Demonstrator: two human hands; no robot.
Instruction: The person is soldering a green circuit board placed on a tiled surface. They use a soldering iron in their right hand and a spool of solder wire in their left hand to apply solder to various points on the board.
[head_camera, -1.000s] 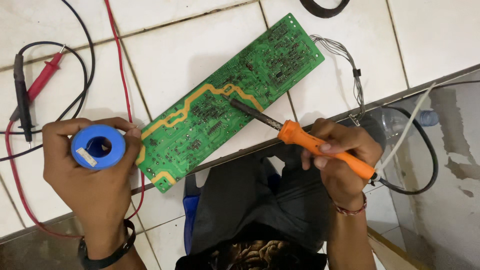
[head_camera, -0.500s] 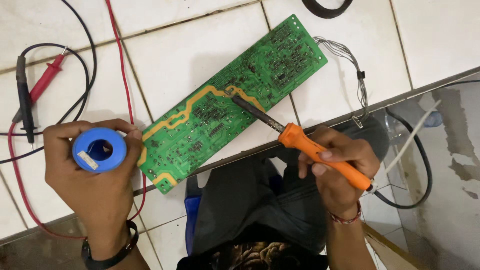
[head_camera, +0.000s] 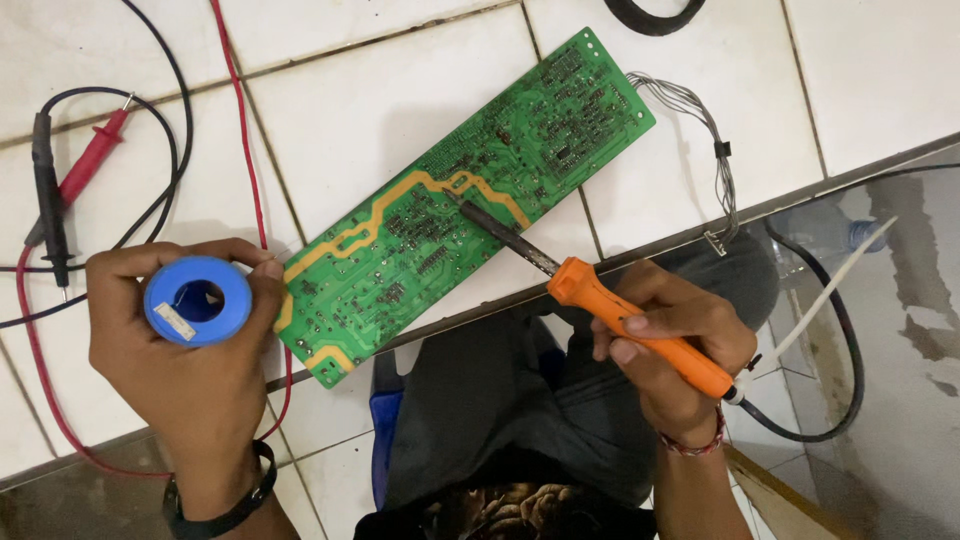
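Circuit board (head_camera: 465, 205), green, solder side up, laid diagonally on white floor tiles (head_camera: 390, 90), near corner at lower left, far corner at upper right. Yellow-orange trace band across middle and lower left of board. Right hand (head_camera: 670, 345) closed around orange handle of soldering iron (head_camera: 590, 300), thumb on top; dark tip resting on board at yellow band near centre. Left hand (head_camera: 190, 340) wrapped around blue solder spool (head_camera: 198, 300), fingers curled over rim, fingertips just beside lower left edge of board. Grey wire bundle (head_camera: 710, 150) at upper right edge of board, trailing down. Red probe (head_camera: 90, 160) and black probe (head_camera: 45, 200) with leads at far left, apart from board. Black wristband (head_camera: 215, 505) on left wrist; beaded bracelet (head_camera: 695, 445) on right wrist.
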